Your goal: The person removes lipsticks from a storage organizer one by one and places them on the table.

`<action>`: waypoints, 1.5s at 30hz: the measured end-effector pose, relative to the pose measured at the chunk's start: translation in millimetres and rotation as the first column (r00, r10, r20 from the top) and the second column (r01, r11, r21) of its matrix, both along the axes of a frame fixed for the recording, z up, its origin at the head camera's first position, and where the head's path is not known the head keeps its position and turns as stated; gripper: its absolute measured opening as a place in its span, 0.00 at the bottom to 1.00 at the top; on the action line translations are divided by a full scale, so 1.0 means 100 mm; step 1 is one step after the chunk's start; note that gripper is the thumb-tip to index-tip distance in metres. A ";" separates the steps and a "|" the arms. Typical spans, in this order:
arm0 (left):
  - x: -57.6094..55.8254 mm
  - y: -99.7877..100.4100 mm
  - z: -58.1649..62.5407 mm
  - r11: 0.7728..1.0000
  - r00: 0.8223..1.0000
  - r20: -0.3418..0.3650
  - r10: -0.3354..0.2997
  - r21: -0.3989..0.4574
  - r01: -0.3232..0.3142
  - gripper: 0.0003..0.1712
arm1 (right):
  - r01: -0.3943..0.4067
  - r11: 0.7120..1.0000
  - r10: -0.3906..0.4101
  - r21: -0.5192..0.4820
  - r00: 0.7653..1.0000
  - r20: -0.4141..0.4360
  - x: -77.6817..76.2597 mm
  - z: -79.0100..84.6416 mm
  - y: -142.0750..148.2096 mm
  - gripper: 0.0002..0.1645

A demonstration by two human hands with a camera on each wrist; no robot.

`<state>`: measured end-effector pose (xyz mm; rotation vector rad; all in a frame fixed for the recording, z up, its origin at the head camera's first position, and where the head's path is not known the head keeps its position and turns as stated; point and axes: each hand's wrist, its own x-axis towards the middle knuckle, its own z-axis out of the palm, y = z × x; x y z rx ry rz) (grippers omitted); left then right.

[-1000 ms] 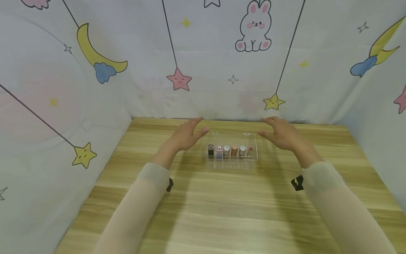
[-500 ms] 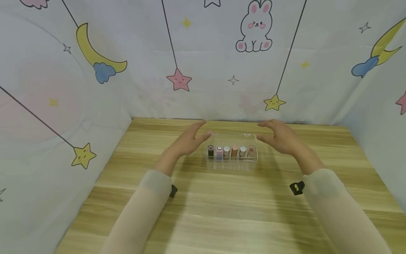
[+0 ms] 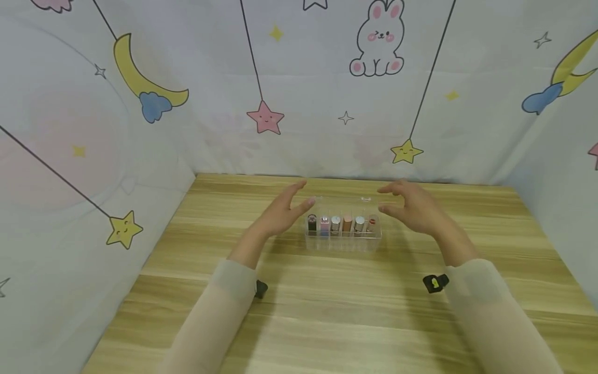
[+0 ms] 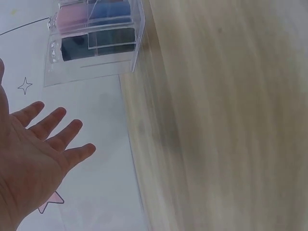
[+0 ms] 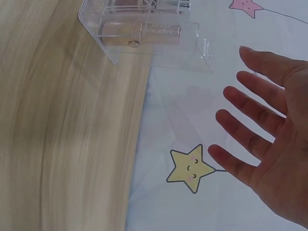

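Near the centre of the head view, a clear plastic case sits on the wood-grain table, towards the table's far edge. Six tubes stand upright in it, side by side in a row. From left to right they are a black tube, a pink-and-blue tube, a silver-topped tube, a copper-coloured tube, a second silver-topped tube and a pale tube with a red mark.

Just beyond the case's upper left corner is the left hand, its fingers extended, thumb apart, holding nothing. Across from it, at the upper right corner, the right hand has its fingers loosely bent and spread, also with nothing in them. Both wrist views show a gap between the visible fingers and the case. At the left edge of the left wrist view, the thumb is mostly cut off.

Pale sleeves cover both forearms, running down to the bottom of the head view, and a small black device shows at the right wrist. Across the top hangs a white cloth printed with stars, moons and a rabbit.
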<state>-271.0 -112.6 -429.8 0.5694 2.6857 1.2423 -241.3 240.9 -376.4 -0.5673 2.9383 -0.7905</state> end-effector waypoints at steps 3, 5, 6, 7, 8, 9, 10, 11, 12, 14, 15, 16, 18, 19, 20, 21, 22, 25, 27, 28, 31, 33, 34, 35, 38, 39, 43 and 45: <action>0.03 0.01 -0.04 1.000 1.000 0.017 0.000 0.027 0.000 0.49 | -0.005 1.000 0.005 -0.013 1.000 0.000 0.01 -0.03 -0.01 0.28; 0.04 0.01 -0.07 0.999 1.000 0.030 0.000 0.046 -0.001 0.49 | -0.005 1.000 0.005 -0.023 1.000 -0.007 0.03 -0.05 -0.02 0.26; 0.05 0.02 -0.08 0.999 0.999 0.033 0.001 0.053 -0.003 0.48 | -0.005 1.000 0.004 -0.026 1.000 -0.009 0.03 -0.06 -0.03 0.26; 0.05 0.02 -0.09 0.998 0.999 0.035 0.003 0.061 -0.005 0.47 | -0.004 1.000 0.004 -0.029 1.000 -0.010 0.03 -0.07 -0.04 0.25; 0.06 0.02 -0.10 0.997 0.999 0.038 0.005 0.072 -0.008 0.47 | -0.007 1.000 0.006 -0.031 1.000 -0.011 0.04 -0.08 -0.05 0.24; 0.07 0.03 -0.12 0.996 0.999 0.044 0.009 0.085 -0.013 0.47 | -0.013 0.999 0.013 -0.034 1.000 -0.012 0.04 -0.09 -0.06 0.24; 0.07 0.03 -0.13 0.995 0.999 0.049 0.012 0.096 -0.016 0.47 | -0.018 0.999 0.017 -0.034 1.000 -0.013 0.04 -0.10 -0.07 0.23; 0.07 0.03 -0.15 0.994 0.998 0.056 0.013 0.109 -0.019 0.47 | -0.024 0.999 0.024 -0.037 1.000 -0.012 0.05 -0.11 -0.08 0.23; 0.08 0.04 -0.17 0.992 0.998 0.066 0.013 0.123 -0.021 0.48 | -0.028 0.999 0.028 -0.042 1.000 -0.007 0.05 -0.12 -0.09 0.23; 0.09 0.04 -0.21 0.988 0.995 0.097 0.007 0.156 -0.022 0.48 | -0.039 0.998 0.039 -0.050 0.999 0.000 0.06 -0.16 -0.10 0.23; 0.10 0.04 -0.23 0.985 0.994 0.112 0.004 0.171 -0.023 0.49 | -0.043 0.998 0.044 -0.054 0.999 0.005 0.06 -0.18 -0.10 0.23; 0.11 0.05 -0.25 0.982 0.992 0.127 -0.002 0.188 -0.022 0.49 | -0.046 0.997 0.047 -0.059 0.999 0.010 0.07 -0.19 -0.11 0.23; 0.13 0.06 -0.26 0.976 0.987 0.159 -0.011 0.216 -0.024 0.49 | -0.054 0.996 0.054 -0.066 0.999 0.005 0.07 -0.23 -0.11 0.23; 0.14 0.06 -0.27 0.974 0.985 0.171 -0.013 0.226 -0.026 0.49 | -0.060 0.996 0.060 -0.069 0.998 0.001 0.07 -0.25 -0.11 0.23; 0.15 0.07 -0.27 0.971 0.984 0.177 -0.015 0.236 -0.028 0.49 | -0.064 0.995 0.064 -0.074 0.998 -0.001 0.07 -0.27 -0.12 0.23; 0.16 0.07 -0.28 0.968 0.983 0.181 -0.016 0.247 -0.030 0.49 | -0.072 0.994 0.071 -0.077 0.997 -0.008 0.07 -0.29 -0.12 0.22; 0.17 0.07 -0.28 0.965 0.982 0.186 -0.020 0.260 -0.030 0.49 | -0.077 0.994 0.076 -0.080 0.997 -0.015 0.07 -0.30 -0.13 0.22; 0.17 0.07 -0.32 0.955 0.981 0.191 -0.042 0.295 -0.017 0.48 | -0.085 0.993 0.083 -0.084 0.996 -0.022 0.07 -0.34 -0.14 0.21; 0.18 0.06 -0.36 0.949 0.980 0.192 -0.056 0.315 -0.008 0.48 | -0.086 0.993 0.084 -0.080 0.996 -0.023 0.07 -0.35 -0.15 0.20; 0.18 0.06 -0.38 0.947 0.979 0.194 -0.062 0.323 -0.004 0.48 | -0.083 0.994 0.082 -0.074 0.996 -0.022 0.08 -0.36 -0.16 0.20; 0.19 0.06 -0.42 0.943 0.980 0.190 -0.064 0.333 -0.003 0.50 | -0.074 0.996 0.073 -0.057 0.997 -0.019 0.08 -0.35 -0.19 0.19; 0.19 0.07 -0.45 0.941 0.979 0.194 -0.067 0.339 -0.003 0.53 | -0.069 0.997 0.068 -0.044 0.997 -0.023 0.09 -0.35 -0.20 0.19; 0.19 0.08 -0.46 0.939 0.978 0.196 -0.070 0.343 -0.002 0.54 | -0.066 0.997 0.065 -0.039 0.998 -0.024 0.10 -0.35 -0.20 0.19; 0.19 0.08 -0.48 0.938 0.978 0.196 -0.072 0.345 0.000 0.55 | -0.066 0.997 0.065 -0.035 0.998 -0.026 0.10 -0.35 -0.21 0.19; 0.20 0.09 -0.52 0.939 0.976 0.200 -0.082 0.343 0.008 0.58 | -0.067 0.997 0.067 -0.025 0.997 -0.033 0.10 -0.35 -0.22 0.19; 0.20 0.09 -0.54 0.940 0.976 0.198 -0.085 0.342 0.012 0.59 | -0.065 0.998 0.064 -0.021 0.997 -0.033 0.10 -0.35 -0.22 0.19; 0.21 0.09 -0.59 0.939 0.976 0.192 -0.104 0.343 0.032 0.61 | -0.053 0.999 0.053 -0.002 0.998 -0.044 0.11 -0.37 -0.23 0.19; 0.21 0.09 -0.61 0.937 0.975 0.190 -0.115 0.347 0.042 0.62 | -0.045 0.999 0.046 0.003 0.998 -0.051 0.12 -0.39 -0.24 0.18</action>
